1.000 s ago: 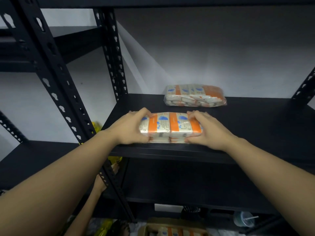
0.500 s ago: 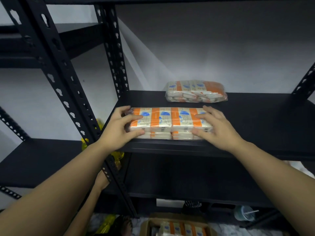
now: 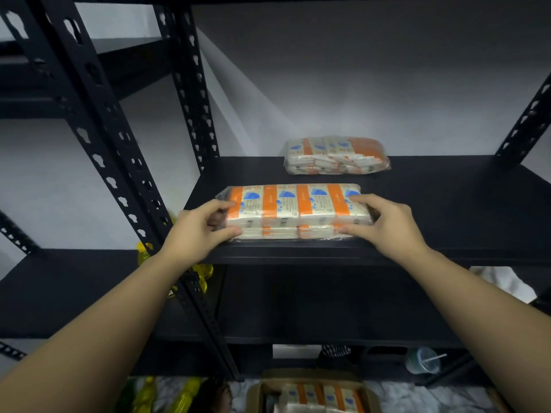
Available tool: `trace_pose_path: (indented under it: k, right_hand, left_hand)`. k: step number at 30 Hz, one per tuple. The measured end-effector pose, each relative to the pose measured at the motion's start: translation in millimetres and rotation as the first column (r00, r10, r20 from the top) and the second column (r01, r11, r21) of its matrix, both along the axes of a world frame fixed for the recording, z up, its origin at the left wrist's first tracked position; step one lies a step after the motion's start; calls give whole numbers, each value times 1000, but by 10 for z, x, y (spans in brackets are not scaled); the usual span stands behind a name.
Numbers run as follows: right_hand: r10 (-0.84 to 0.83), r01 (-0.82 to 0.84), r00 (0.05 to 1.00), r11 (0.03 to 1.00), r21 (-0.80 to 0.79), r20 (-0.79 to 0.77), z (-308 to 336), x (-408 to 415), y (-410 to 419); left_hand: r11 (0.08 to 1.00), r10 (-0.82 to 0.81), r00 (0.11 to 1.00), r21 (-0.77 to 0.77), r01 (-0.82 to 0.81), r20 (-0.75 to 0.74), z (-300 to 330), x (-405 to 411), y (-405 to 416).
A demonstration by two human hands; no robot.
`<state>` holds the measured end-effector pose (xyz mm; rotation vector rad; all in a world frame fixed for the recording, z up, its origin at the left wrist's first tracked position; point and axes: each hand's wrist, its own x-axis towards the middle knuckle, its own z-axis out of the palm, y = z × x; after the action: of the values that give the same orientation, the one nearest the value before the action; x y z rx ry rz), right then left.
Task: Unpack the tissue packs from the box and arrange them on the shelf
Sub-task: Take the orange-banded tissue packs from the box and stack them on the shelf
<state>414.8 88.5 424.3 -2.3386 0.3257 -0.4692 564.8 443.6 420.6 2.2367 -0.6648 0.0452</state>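
A white, orange and blue tissue pack (image 3: 293, 208) lies flat near the front left of the black shelf (image 3: 441, 210). My left hand (image 3: 198, 231) grips its left end, thumb on top. My right hand (image 3: 384, 223) holds its right end, fingers over the top. A second tissue pack (image 3: 335, 156) rests at the back of the same shelf by the wall. Down on the floor an open cardboard box (image 3: 316, 393) shows more packs inside.
Black perforated uprights (image 3: 190, 84) stand left of the shelf, another (image 3: 524, 120) at the right. A lower shelf board (image 3: 328, 305) runs beneath. Yellow bottles (image 3: 202, 271) sit at the left. A plastic cup with a straw (image 3: 423, 360) stands low right. Another person's arm shows below earlier, hidden now.
The pack has slid further onto the shelf, and more of its length shows. Both hands have spread apart towards its two ends.
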Motion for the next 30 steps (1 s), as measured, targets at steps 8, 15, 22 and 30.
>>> trace_pose_path:
  k: [8, 15, 22, 30]
  right_hand:
    - [-37, 36, 999, 999, 11, 16, -2, -101, 20]
    - [-88, 88, 996, 996, 0, 21, -1, -252, -258]
    - [-200, 199, 980, 979, 30, 17, -1, -579, -976]
    - [-333, 331, 942, 941, 66, 31, -18, -1083, -2085]
  left_hand:
    - [1000, 22, 997, -18, -21, 71, -5, -15, -76]
    - [995, -95, 995, -28, 95, -3, 53, 155, -467]
    - [976, -219, 975, -16, 219, -37, 48, 205, -1381]
    - [937, -347, 937, -50, 345, -34, -2, 124, -2860]
